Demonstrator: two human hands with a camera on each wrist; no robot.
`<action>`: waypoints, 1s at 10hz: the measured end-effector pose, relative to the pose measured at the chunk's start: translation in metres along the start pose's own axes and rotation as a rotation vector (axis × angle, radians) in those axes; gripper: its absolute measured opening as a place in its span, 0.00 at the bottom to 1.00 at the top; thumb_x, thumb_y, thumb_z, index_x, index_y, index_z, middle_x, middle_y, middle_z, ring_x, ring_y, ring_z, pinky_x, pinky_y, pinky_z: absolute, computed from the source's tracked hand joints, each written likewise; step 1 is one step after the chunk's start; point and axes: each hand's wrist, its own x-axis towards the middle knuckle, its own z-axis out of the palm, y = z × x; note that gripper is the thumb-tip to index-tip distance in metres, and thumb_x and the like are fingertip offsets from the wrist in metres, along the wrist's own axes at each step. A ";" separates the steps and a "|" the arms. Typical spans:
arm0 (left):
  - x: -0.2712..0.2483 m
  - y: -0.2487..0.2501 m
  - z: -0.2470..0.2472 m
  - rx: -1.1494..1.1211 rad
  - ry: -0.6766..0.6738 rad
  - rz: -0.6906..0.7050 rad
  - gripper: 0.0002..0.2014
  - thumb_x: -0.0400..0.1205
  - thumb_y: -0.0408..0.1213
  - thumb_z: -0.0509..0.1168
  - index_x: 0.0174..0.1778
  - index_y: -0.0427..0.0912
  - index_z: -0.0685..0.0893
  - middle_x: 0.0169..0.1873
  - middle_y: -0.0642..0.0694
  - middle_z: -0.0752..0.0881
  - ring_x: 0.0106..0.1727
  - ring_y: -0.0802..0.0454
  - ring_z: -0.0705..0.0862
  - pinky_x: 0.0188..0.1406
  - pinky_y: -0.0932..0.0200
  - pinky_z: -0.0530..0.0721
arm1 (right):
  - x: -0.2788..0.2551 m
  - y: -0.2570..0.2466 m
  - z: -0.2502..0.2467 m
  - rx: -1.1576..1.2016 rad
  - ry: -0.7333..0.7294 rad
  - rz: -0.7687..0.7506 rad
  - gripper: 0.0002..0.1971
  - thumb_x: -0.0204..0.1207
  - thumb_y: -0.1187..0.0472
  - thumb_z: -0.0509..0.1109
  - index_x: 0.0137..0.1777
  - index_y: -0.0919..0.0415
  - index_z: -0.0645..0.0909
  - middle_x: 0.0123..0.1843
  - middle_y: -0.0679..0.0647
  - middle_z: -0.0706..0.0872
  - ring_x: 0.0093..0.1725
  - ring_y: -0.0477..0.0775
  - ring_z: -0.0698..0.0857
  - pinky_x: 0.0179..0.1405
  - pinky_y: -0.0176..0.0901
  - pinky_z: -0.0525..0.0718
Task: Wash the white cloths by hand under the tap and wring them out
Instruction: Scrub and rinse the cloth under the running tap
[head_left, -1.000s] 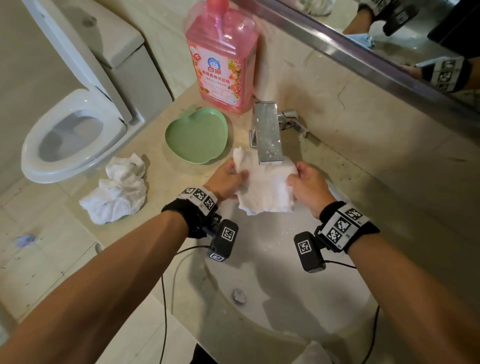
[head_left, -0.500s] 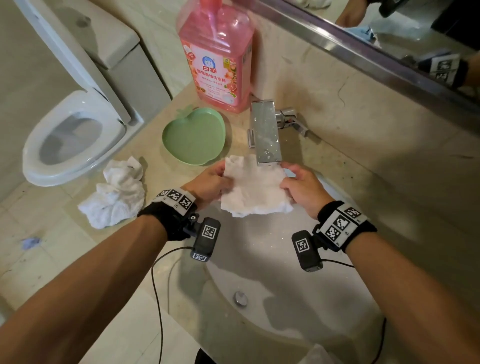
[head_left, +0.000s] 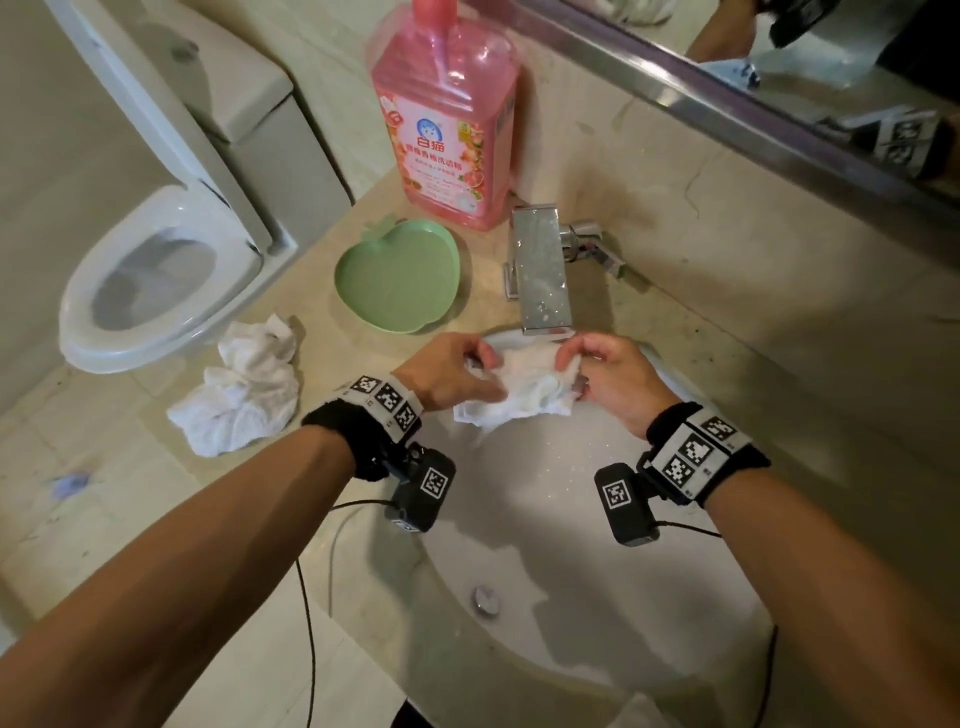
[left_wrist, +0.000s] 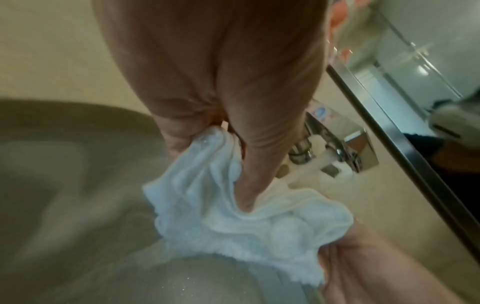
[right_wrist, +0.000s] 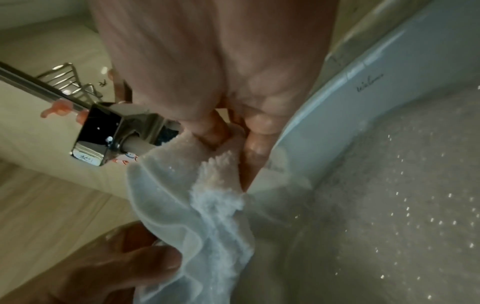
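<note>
Beige counter, basin sunk in; toilet left. Dish, bottle, spare cloth on counter. Left hand, right hand both pinch cloth under tap, above basin.

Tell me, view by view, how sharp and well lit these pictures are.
Head view: evenly lit and mostly sharp, edges bent by the wide lens, arm shadows falling in the sink. Left wrist view: dim, soft, the left hand blurred up close. Right wrist view: cloth and tap fairly clear, droplets glinting, near fingers dark.
</note>
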 end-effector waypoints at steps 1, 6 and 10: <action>0.007 0.010 0.006 0.084 0.060 0.087 0.16 0.70 0.37 0.80 0.41 0.56 0.79 0.53 0.52 0.85 0.51 0.55 0.83 0.46 0.66 0.77 | -0.002 0.005 -0.010 0.065 0.035 0.018 0.14 0.72 0.65 0.62 0.36 0.52 0.88 0.56 0.68 0.87 0.51 0.64 0.86 0.47 0.58 0.93; 0.028 0.027 0.020 0.114 -0.163 -0.020 0.36 0.62 0.43 0.84 0.65 0.49 0.77 0.57 0.52 0.86 0.56 0.51 0.86 0.55 0.55 0.83 | -0.001 0.002 -0.012 -0.338 0.140 -0.358 0.22 0.65 0.74 0.76 0.41 0.42 0.82 0.38 0.37 0.86 0.35 0.32 0.82 0.30 0.24 0.75; 0.036 0.043 0.033 0.580 0.044 0.082 0.23 0.77 0.35 0.71 0.67 0.32 0.78 0.61 0.36 0.84 0.61 0.39 0.84 0.59 0.51 0.82 | 0.010 0.007 -0.021 -0.340 -0.066 -0.087 0.35 0.47 0.47 0.84 0.55 0.40 0.73 0.57 0.38 0.79 0.58 0.43 0.82 0.52 0.36 0.80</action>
